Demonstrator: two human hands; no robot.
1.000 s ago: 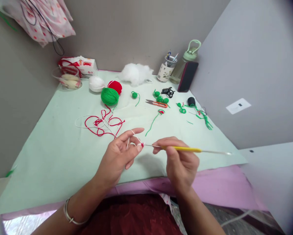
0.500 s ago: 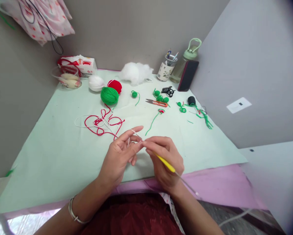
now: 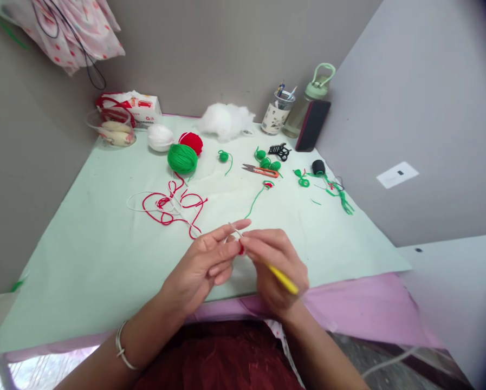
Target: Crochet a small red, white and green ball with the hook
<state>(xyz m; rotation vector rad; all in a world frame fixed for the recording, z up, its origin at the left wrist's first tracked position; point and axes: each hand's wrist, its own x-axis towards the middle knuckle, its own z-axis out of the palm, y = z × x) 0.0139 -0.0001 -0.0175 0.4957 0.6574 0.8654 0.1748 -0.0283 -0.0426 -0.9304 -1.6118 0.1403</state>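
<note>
My left hand (image 3: 204,265) pinches a tiny red crochet piece (image 3: 241,249) between thumb and fingertips, with white yarn (image 3: 233,229) looped over its forefinger. My right hand (image 3: 276,265) is closed round a yellow-handled crochet hook (image 3: 282,278), whose tip meets the red piece. Both hands hover just above the near part of the pale green table cover (image 3: 84,254). Loose red yarn (image 3: 167,208) and white yarn lie in a tangle to the left, leading back to a green yarn ball (image 3: 182,158) and a red yarn ball (image 3: 192,142).
Orange snips (image 3: 262,171), small green crocheted balls (image 3: 267,161), green yarn scraps (image 3: 336,195), a black spool (image 3: 318,167) and a black clip (image 3: 279,151) lie mid-table. White stuffing (image 3: 225,120), a pen cup (image 3: 278,115), a bottle (image 3: 308,105), a phone (image 3: 312,125) and a tissue box (image 3: 135,108) line the back wall.
The hook swung from pointing out to the right to angling down toward me. My right hand closed in on the left hand, and both shifted slightly right.
</note>
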